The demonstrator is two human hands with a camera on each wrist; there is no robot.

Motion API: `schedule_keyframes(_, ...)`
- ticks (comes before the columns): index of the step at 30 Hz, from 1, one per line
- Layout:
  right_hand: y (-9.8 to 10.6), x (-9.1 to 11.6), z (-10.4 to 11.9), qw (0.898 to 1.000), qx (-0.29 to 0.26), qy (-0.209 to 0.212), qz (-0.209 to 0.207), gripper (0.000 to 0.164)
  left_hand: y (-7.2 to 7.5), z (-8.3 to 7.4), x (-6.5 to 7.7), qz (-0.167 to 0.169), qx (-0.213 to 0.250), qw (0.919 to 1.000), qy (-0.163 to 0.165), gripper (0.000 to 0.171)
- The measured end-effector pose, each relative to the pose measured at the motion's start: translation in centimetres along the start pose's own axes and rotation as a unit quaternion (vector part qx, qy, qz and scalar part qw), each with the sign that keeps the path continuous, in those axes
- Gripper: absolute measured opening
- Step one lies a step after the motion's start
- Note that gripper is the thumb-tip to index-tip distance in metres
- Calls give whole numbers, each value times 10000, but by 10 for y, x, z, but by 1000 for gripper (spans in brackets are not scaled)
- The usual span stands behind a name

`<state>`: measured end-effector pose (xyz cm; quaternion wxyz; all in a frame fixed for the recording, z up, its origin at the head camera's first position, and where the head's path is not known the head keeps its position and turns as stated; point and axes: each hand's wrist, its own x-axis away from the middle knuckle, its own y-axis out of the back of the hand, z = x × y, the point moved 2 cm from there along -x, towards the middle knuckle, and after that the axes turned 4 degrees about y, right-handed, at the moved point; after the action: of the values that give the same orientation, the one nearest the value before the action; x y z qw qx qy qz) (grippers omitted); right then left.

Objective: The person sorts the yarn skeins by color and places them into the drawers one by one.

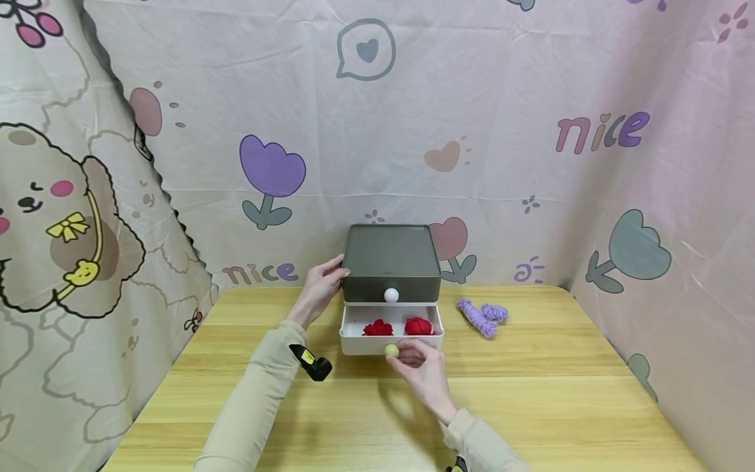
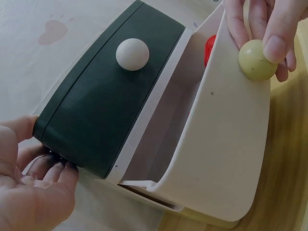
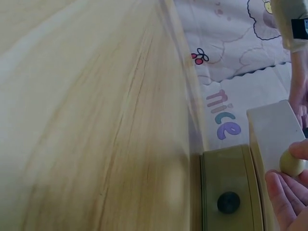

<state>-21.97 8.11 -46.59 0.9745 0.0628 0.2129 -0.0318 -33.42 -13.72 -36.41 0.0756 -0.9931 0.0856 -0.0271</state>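
Observation:
A small drawer cabinet (image 1: 392,252) with a dark green top drawer and a white knob (image 2: 132,54) stands at the table's back. My left hand (image 1: 321,288) holds its upper left edge, thumb at the top corner and fingers against the side. Below, a white drawer (image 1: 360,345) is pulled out. My right hand (image 1: 426,373) pinches its yellow-green round knob (image 2: 257,60) between thumb and fingers. Inside lie two red bundles: a ruffled one (image 1: 378,328) on the left and a yarn-like one (image 1: 419,326) on the right.
Two twisted purple yarn hanks (image 1: 480,318) lie on the wooden table (image 1: 548,393), right of the cabinet. An olive bottom drawer (image 3: 231,168) with a dark knob (image 3: 228,202) sits beneath the white one. Printed cloth (image 1: 377,131) hangs behind and at both sides.

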Motion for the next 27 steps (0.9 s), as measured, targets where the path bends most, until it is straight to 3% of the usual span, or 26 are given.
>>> schedule_keyframes(20, -3, -18, -9, 9993, 304, 224, 34, 21, -1, 0, 1, -27, -9, 10000, 37, 60)
schedule_keyframes(27, -7, -23, -1, 9986, 523, -1, -86, 20, 0, 0, 1, -22, 13, 10000, 22, 60)
